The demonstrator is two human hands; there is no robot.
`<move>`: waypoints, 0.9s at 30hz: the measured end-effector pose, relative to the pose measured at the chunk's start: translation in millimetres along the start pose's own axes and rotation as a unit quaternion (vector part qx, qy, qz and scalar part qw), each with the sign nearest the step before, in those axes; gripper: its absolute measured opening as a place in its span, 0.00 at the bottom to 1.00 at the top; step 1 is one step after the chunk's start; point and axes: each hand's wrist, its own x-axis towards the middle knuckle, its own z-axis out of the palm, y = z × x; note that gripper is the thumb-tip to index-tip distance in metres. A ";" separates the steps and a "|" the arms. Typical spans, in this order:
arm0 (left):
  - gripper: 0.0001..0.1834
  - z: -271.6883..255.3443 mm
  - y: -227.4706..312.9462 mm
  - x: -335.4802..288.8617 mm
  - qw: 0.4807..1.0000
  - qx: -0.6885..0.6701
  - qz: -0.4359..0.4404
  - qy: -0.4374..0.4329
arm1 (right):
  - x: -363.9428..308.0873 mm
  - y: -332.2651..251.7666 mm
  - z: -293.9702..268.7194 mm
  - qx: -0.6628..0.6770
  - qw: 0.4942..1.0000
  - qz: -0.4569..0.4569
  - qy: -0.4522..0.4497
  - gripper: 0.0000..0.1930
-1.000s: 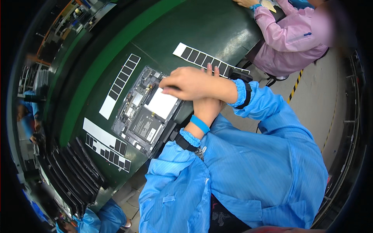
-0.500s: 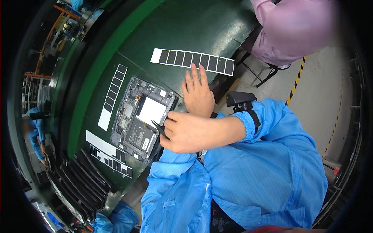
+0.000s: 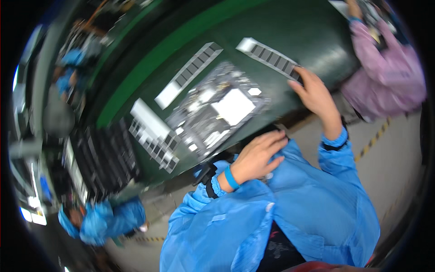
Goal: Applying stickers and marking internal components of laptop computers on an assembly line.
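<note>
My right hand [image 3: 317,96] is at the near right end of a white strip with black square pads [image 3: 272,58], thumb and forefinger closed on that end. Motion blurs the fingertips, and I cannot make out any tweezers there. Close to my body, off the table edge, my left hand [image 3: 260,156] has its fingers stretched out and thumb apart, with nothing visible in it. Between the strips lies an opened laptop base [image 3: 199,120], its inner parts smeared by motion. A white square sheet [image 3: 233,106] covers part of its inside.
Another pad strip [image 3: 192,69] lies beyond the laptop base. Partly used strips [image 3: 154,131] are to its left, near a stack of dark panels [image 3: 106,152]. A co-worker in pink [image 3: 385,77] sits at the right; another in blue [image 3: 104,220] is at lower left.
My left hand has left the pad strip and drawn back to my body. My right hand, which held black tweezers over the laptop base, has moved to the strip's end. The view has turned.
</note>
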 end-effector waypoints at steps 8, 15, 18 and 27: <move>0.25 -54.6 5.5 -132.4 0.791 -0.026 -0.355 0.498 | 37.8 -40.1 52.1 0.067 0.997 0.007 -0.035 0.25; 0.33 -50.9 -3.7 -138.5 0.707 -0.476 -0.269 0.448 | 15.0 -79.5 104.2 0.389 0.916 0.061 -0.070 0.27; 0.31 -70.7 -12.0 -142.0 0.792 -0.299 -0.233 0.478 | 20.9 -103.0 100.7 0.525 0.846 0.091 -0.019 0.26; 0.15 -189.6 29.5 -210.3 0.856 0.007 -0.016 0.516 | 251.3 -135.9 188.5 0.634 0.742 0.217 0.000 0.22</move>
